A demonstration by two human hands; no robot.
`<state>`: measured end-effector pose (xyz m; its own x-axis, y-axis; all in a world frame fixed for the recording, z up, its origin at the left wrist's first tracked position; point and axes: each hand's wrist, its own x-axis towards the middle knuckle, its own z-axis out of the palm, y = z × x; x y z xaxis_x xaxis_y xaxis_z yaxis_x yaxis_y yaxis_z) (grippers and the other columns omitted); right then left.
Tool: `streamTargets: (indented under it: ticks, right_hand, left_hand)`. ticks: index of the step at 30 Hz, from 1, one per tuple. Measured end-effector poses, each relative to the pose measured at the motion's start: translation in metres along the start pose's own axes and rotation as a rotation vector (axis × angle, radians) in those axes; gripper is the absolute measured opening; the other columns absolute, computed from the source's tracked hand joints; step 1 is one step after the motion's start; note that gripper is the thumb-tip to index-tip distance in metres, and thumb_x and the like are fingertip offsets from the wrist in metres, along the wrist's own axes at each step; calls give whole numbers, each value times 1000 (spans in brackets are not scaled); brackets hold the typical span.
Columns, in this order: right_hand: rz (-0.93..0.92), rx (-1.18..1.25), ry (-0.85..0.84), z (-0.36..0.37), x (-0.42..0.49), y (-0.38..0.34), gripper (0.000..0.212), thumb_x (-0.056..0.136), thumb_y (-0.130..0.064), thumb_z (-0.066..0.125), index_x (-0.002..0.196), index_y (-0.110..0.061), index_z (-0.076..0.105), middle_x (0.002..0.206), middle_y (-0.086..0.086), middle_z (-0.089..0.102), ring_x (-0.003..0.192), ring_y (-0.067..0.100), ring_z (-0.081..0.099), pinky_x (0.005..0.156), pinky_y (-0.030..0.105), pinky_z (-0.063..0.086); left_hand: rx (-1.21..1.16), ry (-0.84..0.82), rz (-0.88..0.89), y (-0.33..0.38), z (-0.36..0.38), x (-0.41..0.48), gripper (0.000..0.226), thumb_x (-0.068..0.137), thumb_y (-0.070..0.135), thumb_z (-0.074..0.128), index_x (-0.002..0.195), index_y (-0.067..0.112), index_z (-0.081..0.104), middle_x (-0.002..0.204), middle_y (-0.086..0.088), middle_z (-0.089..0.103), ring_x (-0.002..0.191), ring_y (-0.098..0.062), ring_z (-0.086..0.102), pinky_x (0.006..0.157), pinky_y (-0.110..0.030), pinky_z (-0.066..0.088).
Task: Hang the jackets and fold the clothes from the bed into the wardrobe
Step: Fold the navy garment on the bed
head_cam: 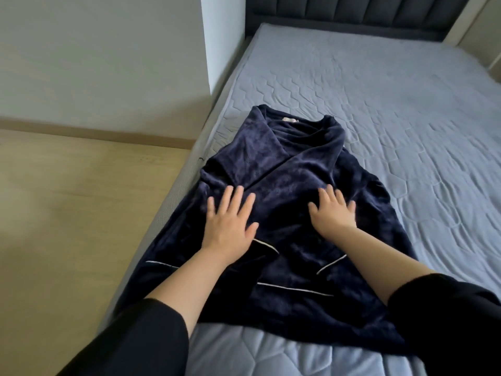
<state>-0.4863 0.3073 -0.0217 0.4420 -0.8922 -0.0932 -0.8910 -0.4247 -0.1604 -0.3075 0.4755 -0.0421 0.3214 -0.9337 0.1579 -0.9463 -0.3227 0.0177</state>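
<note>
A dark navy fleece robe with thin white piping lies spread flat along the left side of the bed, collar toward the headboard. My left hand rests palm down on its left front, fingers spread. On the robe's right front, my right hand lies flat too, fingers apart. Neither hand grips the cloth. Black sleeves cover both forearms near the bottom of the view.
The bed has a grey-blue quilted mattress cover and a dark padded headboard at the far end. A light wooden floor runs along the bed's left side, with a white wall and a wall corner behind it.
</note>
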Motion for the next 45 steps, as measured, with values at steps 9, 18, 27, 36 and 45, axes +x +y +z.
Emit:
streamTargets:
  ticks: [9, 18, 27, 36, 45]
  right_hand:
    - [-80, -111, -132, 26, -50, -20, 65, 97, -46, 29, 153, -22, 8, 161, -1, -3, 148, 19, -6, 116, 51, -3]
    - [-27, -99, -262, 8, -9, -38, 60, 99, -41, 30, 153, -24, 9, 161, 0, 7, 147, 21, 8, 117, 48, 7]
    - [-55, 7, 63, -17, 42, -40, 26, 94, -28, 39, 102, -10, 56, 106, 5, 58, 99, 26, 53, 73, 33, 41]
    - [-228, -116, 332, -39, 161, -27, 31, 90, -22, 45, 118, -8, 53, 123, 9, 50, 113, 29, 42, 93, 38, 34]
    - [-172, 16, 177, -26, 293, -61, 54, 95, -18, 40, 146, -7, 26, 155, 13, 21, 142, 29, 20, 116, 40, 17]
  left_hand:
    - [22, -182, 324, 3, 10, -5, 76, 90, 61, 10, 153, 20, 4, 161, 0, -5, 146, -19, -14, 115, -49, -8]
    - [16, -158, 230, -12, 3, 51, 62, 99, 49, 24, 152, 27, 0, 160, -2, -9, 145, -24, -17, 115, -51, -5]
    - [-64, -160, 32, 8, 16, 145, 62, 98, 53, 23, 152, 29, 4, 161, 5, -7, 146, -24, -14, 114, -54, -2]
    - [-188, -58, -114, 11, 76, 177, 70, 92, 57, 28, 152, 29, 7, 161, 1, 1, 147, -22, -5, 117, -50, 3]
    - [-163, -17, -99, 11, 81, 182, 74, 85, 58, 19, 152, 28, 12, 160, -2, 9, 147, -23, 2, 116, -50, 6]
